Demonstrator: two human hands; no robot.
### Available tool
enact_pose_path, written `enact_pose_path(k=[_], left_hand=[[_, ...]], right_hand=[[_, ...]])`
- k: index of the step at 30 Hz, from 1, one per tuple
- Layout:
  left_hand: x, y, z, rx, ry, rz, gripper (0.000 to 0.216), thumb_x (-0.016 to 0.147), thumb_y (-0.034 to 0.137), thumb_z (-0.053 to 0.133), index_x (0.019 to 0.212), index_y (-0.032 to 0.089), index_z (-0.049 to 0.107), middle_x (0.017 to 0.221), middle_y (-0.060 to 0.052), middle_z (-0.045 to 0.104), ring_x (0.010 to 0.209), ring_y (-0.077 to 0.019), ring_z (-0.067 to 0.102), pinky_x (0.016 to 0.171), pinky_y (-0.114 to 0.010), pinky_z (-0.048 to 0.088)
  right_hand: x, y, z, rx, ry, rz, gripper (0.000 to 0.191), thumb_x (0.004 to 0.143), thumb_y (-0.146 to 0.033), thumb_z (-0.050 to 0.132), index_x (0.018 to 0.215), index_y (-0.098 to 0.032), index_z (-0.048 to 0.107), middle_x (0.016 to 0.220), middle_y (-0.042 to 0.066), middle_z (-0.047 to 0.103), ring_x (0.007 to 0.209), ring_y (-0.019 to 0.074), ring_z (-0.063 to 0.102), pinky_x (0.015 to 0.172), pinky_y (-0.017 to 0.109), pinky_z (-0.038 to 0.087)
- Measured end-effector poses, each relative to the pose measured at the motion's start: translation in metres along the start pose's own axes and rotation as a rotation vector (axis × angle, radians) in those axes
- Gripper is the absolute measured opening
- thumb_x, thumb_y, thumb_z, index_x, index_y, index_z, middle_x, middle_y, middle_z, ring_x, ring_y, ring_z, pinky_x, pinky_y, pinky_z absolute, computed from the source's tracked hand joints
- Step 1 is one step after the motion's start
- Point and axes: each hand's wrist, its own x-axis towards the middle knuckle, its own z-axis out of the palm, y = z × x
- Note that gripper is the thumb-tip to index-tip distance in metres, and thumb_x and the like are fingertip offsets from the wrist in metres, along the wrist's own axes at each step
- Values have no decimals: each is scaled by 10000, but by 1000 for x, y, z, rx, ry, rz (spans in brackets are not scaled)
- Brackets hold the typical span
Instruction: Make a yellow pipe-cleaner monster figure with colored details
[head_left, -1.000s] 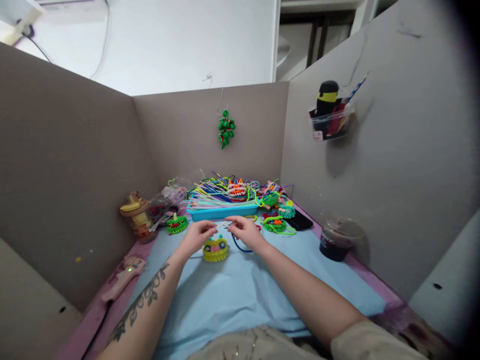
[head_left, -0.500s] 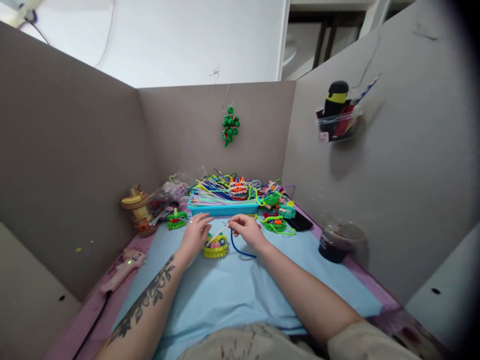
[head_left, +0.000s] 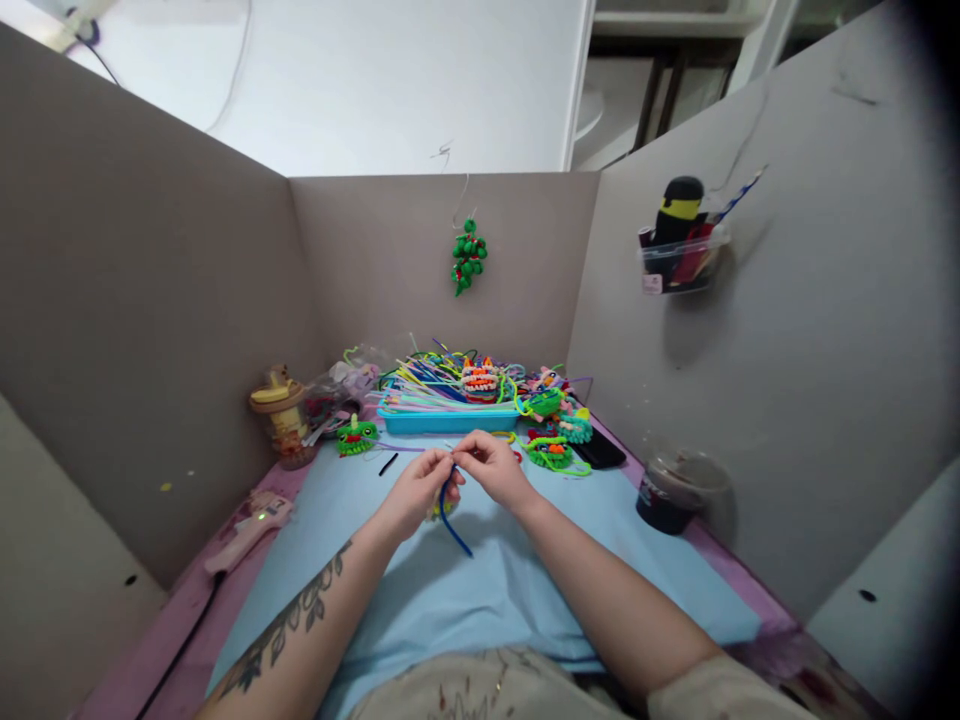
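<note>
My left hand (head_left: 415, 492) and my right hand (head_left: 493, 469) meet over the light blue cloth (head_left: 480, 590), fingertips pinched together on a blue pipe cleaner (head_left: 450, 515). Its free end curves down toward me. A yellow pipe-cleaner figure sits under my left hand, almost fully hidden. Just beyond the hands stands a blue tray (head_left: 448, 419) heaped with coloured pipe cleaners (head_left: 427, 385).
Small green pipe-cleaner figures lie at the left (head_left: 355, 437) and right (head_left: 551, 452) of the tray. A glue gun (head_left: 246, 519) rests at the left edge, a jar (head_left: 283, 418) behind it, a dark cup (head_left: 667, 489) at the right. Cardboard walls enclose the desk.
My hands came together and lifted the blue pipe cleaner. My left hand moved off the thin light stick it held; the yellow figure is now covered by that hand.
</note>
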Motion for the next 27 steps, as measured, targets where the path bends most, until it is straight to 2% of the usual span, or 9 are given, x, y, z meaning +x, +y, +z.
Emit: enact_pose_path(k=[4,8,11,14,17,23,27], left_hand=[[-1,-3,1,104,46,95,335,728,467,601,673,148,515,557,25,496,439,-53,391,430,-186,309],[-3,0,-3,-16,-27,-1,329,708,454,619,655,148,509,517,48,425,384,-34,271,369,-183,181],[-5,2,-5,-68,-82,-46,308,703,425,635,668,142,518,490,61,385,371,-26,223,362,-183,121],[-7,3,-5,-50,-96,-35,309,710,426,631,669,138,523,477,62,385,370,-29,234,360,-184,127],[-8,3,-3,38,-48,1,331,711,447,624,657,137,520,465,60,408,360,-28,254,361,-182,159],[-6,1,-5,227,48,86,362,695,474,630,656,124,549,483,29,488,403,-57,407,407,-189,300],[-4,-3,-10,202,43,55,348,684,451,652,658,114,566,474,25,486,393,-51,393,397,-185,272]], right_hand=[[-3,-3,1,-111,-8,-57,124,762,-284,586,709,-189,645,722,25,600,701,148,550,626,252,434],[-1,2,-1,41,-85,-27,184,780,-281,569,928,-211,654,850,33,635,769,152,577,675,265,454],[1,2,-5,54,-122,-68,137,765,-269,594,866,-207,664,829,29,631,795,157,578,713,274,454],[3,-1,-8,-15,-145,-135,86,770,-252,594,775,-193,657,783,30,607,775,154,569,706,272,446],[2,-4,-8,-90,-149,-160,107,796,-255,566,746,-185,628,752,30,585,732,146,549,653,259,434],[0,-5,-6,-230,-151,-205,139,825,-223,511,703,-178,563,708,20,548,683,135,501,588,239,380],[0,-4,-5,-246,-164,-207,140,825,-222,507,699,-179,551,707,19,548,680,136,493,590,241,368]])
